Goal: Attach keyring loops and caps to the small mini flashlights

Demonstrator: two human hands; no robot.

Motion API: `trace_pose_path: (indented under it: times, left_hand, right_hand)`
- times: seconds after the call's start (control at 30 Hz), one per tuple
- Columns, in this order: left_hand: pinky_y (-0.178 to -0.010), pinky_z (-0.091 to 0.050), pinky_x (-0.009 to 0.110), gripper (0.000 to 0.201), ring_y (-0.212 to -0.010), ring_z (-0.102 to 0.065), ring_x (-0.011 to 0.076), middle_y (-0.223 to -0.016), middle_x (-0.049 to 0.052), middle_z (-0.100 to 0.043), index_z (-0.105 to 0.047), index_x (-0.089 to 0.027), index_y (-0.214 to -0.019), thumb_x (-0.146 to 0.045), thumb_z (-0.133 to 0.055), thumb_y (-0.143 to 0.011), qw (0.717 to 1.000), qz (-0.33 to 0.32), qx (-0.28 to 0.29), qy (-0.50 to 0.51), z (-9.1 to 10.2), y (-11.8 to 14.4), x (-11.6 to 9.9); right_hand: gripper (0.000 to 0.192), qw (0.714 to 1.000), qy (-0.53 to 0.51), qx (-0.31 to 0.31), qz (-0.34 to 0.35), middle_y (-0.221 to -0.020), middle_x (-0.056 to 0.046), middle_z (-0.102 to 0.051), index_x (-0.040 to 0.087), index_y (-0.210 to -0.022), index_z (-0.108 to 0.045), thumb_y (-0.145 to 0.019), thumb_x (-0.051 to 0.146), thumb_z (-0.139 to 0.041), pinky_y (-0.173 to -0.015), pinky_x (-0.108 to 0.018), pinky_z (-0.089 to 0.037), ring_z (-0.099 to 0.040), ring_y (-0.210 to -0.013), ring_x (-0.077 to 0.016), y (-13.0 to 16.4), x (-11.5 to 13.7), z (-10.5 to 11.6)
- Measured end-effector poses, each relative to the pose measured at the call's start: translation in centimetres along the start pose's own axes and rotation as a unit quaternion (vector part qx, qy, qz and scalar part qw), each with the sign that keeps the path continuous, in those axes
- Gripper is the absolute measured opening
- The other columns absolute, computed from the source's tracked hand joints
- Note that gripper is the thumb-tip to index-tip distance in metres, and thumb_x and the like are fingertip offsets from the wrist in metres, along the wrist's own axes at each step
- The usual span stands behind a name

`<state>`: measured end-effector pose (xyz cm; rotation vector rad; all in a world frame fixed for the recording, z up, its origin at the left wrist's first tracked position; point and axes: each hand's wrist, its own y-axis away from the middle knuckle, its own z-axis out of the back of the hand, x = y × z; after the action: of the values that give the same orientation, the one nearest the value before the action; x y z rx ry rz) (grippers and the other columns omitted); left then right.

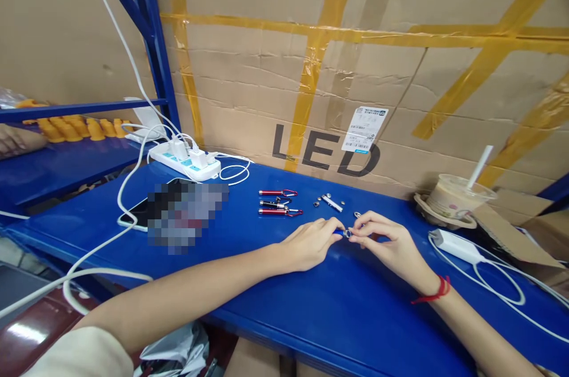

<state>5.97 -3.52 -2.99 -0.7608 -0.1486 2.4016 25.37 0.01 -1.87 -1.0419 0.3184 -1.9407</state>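
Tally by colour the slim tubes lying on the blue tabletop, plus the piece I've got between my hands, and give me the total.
Red tubes: 2
Black tube: 1
Silver tube: 1
Blue and silver piece, held: 1
Total: 5

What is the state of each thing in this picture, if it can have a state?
Left hand: closed on blue tube
Blue tube: held
Right hand: at the tube's end, grip unclear
Red keychain flashlights: lying flat
Silver tube: lying, unheld
Power strip: plugs inserted
Phone: lying, partly pixelated
Drink cup: standing in carrier, straw inserted
Cardboard: taped
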Motion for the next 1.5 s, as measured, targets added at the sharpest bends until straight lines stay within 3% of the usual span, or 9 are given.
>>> trace_pose_path:
  times: [0.23,0.53,0.77,1.03,1.23,1.5]
  left_hand:
    - [-0.076,-0.044,0.03,0.016,-0.095,-0.056,0.0196,-0.104,0.006,-0.057,-0.039,-0.02,-0.099,-0.028,-0.028,-0.092,1.0,-0.007,0.009,0.027,-0.08,-0.1,0.24]
    - [-0.078,-0.043,0.028,0.016,-0.094,-0.056,0.0176,-0.1,0.005,-0.058,-0.043,-0.018,-0.098,-0.026,-0.031,-0.092,0.998,-0.036,-0.021,-0.055,-0.82,-0.46,0.41]
    - [-0.08,-0.043,0.028,0.018,-0.092,-0.055,0.017,-0.097,0.004,-0.059,-0.047,-0.018,-0.099,-0.025,-0.033,-0.091,0.995,-0.047,-0.047,-0.074,-0.77,-0.6,0.14]
    - [-0.082,-0.043,0.027,0.021,-0.093,-0.054,0.0152,-0.101,0.004,-0.058,-0.047,-0.019,-0.106,-0.024,-0.034,-0.091,0.998,-0.04,-0.058,-0.004,-0.34,-0.72,-0.36]
    - [-0.088,-0.041,0.027,0.026,-0.1,-0.052,0.0145,-0.111,0.003,-0.055,-0.046,-0.022,-0.113,-0.025,-0.033,-0.091,0.997,-0.035,-0.06,0.028,-0.17,-0.61,-0.53]
    - [-0.088,-0.04,0.027,0.026,-0.098,-0.051,0.0143,-0.107,0.001,-0.058,-0.05,-0.022,-0.11,-0.023,-0.032,-0.091,0.997,-0.043,-0.069,0.005,-0.3,-0.85,-0.48]
  right_hand:
    - [0.018,0.999,-0.024,-0.012,-0.023,-0.071,-0.004,-0.052,0.017,-0.064,-0.062,-0.078,0.029,-0.064,-0.046,-0.022,-0.043,-0.052,-0.06,-0.013,0.05,0.26,-0.57]
    - [0.025,1.0,-0.002,-0.023,-0.002,-0.063,-0.002,-0.051,0.017,-0.058,-0.055,-0.077,0.029,-0.065,-0.05,-0.025,-0.038,-0.047,-0.059,-0.0135,0.1,0.38,-0.49]
    - [0.027,0.999,0.019,-0.015,-0.027,-0.063,-0.002,-0.052,0.017,-0.057,-0.051,-0.078,0.03,-0.062,-0.051,-0.025,-0.037,-0.047,-0.059,-0.0133,0.18,0.37,-0.17]
    - [0.028,0.996,-0.038,-0.032,-0.077,-0.065,-0.003,-0.054,0.017,-0.057,-0.052,-0.075,0.034,-0.063,-0.051,-0.025,-0.039,-0.05,-0.062,-0.0147,-0.23,0.27,-0.07]
    - [0.032,0.987,-0.092,-0.032,-0.127,-0.059,-0.002,-0.053,0.016,-0.054,-0.052,-0.072,0.038,-0.065,-0.049,-0.025,-0.04,-0.049,-0.052,-0.0121,-0.33,0.42,-0.03]
    - [0.037,0.99,-0.052,-0.026,-0.129,-0.058,-0.001,-0.053,0.016,-0.055,-0.051,-0.075,0.045,-0.061,-0.046,-0.024,-0.039,-0.048,-0.048,-0.0111,-0.34,0.42,-0.09]
